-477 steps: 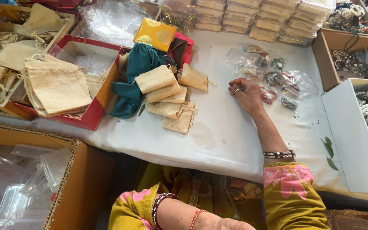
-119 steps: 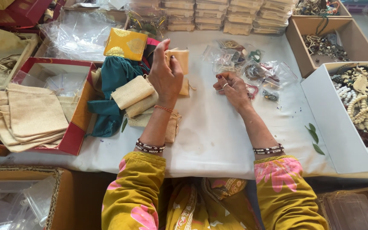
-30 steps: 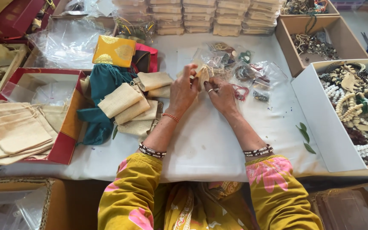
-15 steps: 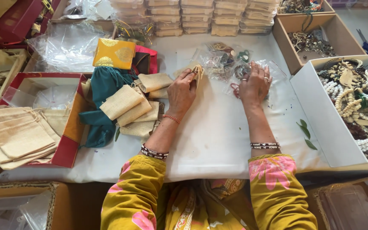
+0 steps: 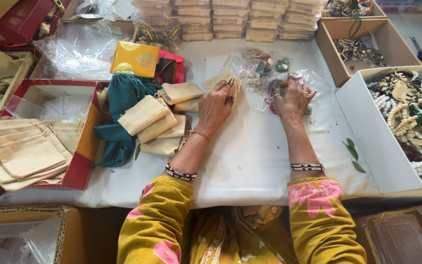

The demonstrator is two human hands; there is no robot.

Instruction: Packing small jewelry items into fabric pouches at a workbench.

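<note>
Pouches (image 5: 157, 120) left of hands, packets (image 5: 264, 73) ahead, bead box (image 5: 367, 117) right.

Small beige jute drawstring pouch (image 5: 223, 80) held up, clear jewellery packets (image 5: 289, 83) heaped flat beside it

Contents of the clear packets (image 5: 289, 78) under the right hand (image 5: 293, 98), too small.

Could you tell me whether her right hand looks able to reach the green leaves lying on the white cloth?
Probably yes. The right hand rests on the clear packets, and the green leaves lie on the bare white cloth to its right, short of the white box. Nothing lies between them.
</note>
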